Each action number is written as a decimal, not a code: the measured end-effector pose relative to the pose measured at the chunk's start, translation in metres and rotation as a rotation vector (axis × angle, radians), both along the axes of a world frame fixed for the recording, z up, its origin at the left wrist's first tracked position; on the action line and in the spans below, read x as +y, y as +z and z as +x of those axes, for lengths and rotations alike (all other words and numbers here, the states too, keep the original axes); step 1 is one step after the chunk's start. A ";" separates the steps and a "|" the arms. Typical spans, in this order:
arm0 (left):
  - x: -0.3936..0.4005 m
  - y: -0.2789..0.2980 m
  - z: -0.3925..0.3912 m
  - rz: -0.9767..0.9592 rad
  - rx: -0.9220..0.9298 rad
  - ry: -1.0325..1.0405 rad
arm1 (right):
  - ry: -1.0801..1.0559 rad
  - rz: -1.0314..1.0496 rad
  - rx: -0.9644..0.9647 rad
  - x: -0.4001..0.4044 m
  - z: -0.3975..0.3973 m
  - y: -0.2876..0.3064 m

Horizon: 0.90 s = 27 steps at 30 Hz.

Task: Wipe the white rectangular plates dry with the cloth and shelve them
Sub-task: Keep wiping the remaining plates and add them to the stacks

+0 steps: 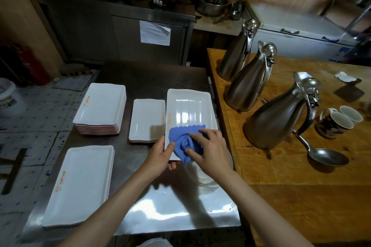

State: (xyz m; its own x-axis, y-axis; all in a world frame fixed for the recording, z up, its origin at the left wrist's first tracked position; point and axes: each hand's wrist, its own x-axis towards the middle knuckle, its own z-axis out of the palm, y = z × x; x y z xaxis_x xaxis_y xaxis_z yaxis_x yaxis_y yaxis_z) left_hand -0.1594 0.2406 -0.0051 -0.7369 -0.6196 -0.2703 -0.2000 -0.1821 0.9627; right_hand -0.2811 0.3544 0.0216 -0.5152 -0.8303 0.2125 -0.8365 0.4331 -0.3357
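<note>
Both forearms bare, reaching forward from the bottom edge and converging toward centre.

Left hand (160, 153): palm turned inward, thumb on top of the near left corner of the white rectangular plate (188, 106), fingers curled under its edge, fingertips just showing below. Wrist roughly straight, in line with the forearm.

Right hand (210, 151): palm down, fingers spread and bent, pressing a bunched blue cloth (185, 140) onto the near end of the same plate. Thumb angled toward the left hand, index finger extended across the top of the cloth. Wrist slightly cocked upward.

Hands close together, not touching.
</note>
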 end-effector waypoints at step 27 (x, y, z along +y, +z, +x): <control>-0.009 -0.012 -0.001 -0.027 -0.027 0.056 | 0.070 -0.124 -0.488 -0.013 -0.005 0.009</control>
State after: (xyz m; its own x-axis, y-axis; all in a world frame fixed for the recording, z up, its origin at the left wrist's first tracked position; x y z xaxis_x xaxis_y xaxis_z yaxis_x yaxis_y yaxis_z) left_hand -0.1606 0.2316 -0.0167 -0.6936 -0.6670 -0.2721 -0.2162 -0.1675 0.9619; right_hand -0.2860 0.3411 0.0308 -0.5233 -0.8500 0.0601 -0.5944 0.3137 -0.7405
